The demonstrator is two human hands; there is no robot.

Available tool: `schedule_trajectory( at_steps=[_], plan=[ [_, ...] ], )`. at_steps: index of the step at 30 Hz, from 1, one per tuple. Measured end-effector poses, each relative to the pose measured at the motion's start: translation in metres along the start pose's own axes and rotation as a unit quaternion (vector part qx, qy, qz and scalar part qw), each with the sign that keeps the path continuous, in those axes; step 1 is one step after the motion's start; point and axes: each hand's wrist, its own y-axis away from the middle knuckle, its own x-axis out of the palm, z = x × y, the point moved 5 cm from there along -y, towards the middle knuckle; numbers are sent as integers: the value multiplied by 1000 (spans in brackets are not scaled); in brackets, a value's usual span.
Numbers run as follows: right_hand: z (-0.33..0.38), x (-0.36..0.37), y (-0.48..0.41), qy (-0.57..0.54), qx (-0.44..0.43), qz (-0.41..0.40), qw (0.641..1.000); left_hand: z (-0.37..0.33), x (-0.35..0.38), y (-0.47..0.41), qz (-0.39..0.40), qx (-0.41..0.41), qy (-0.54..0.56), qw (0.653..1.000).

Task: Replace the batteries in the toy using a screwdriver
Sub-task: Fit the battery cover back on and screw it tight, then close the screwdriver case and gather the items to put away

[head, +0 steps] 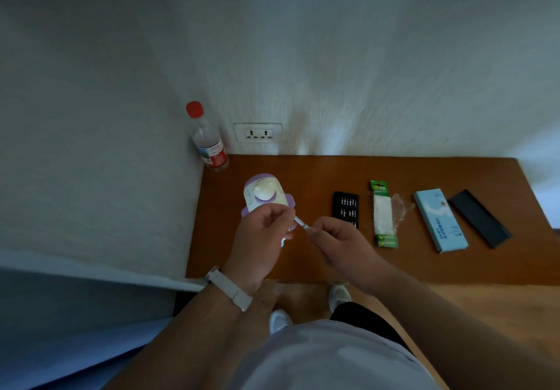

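The left hand [260, 238] curls around the lower part of the toy [266, 195], close to the left edge of the table [303, 268]. The right hand [339, 244] pinches the screwdriver [301, 223], its tip toward the toy. To the right of this hand lie the bit case [345, 207] and the battery pack [384, 217].

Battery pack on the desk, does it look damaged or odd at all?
Yes. The battery pack lies between the bit case and the blue box, and its clear plastic front is torn open, crumpled out to the right. Otherwise nothing looks spilled or knocked over.
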Motion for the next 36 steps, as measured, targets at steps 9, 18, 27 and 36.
schedule_trajectory(
  at_steps=[9,18,27,36],
  plan=[
    [-13,-22,19,1,-8,-7,1000,7,34,6,51,-75,83,992],
    [-27,-67,23,28,7,5,1000,2,83,-5,48,-100,59,992],
    [-49,-118,26,94,51,13,994,3,119,-33,4,-106,42,993],
    [-80,-158,18,78,97,-34,992,56,153,-82,3,-166,-82,983]
  ],
)
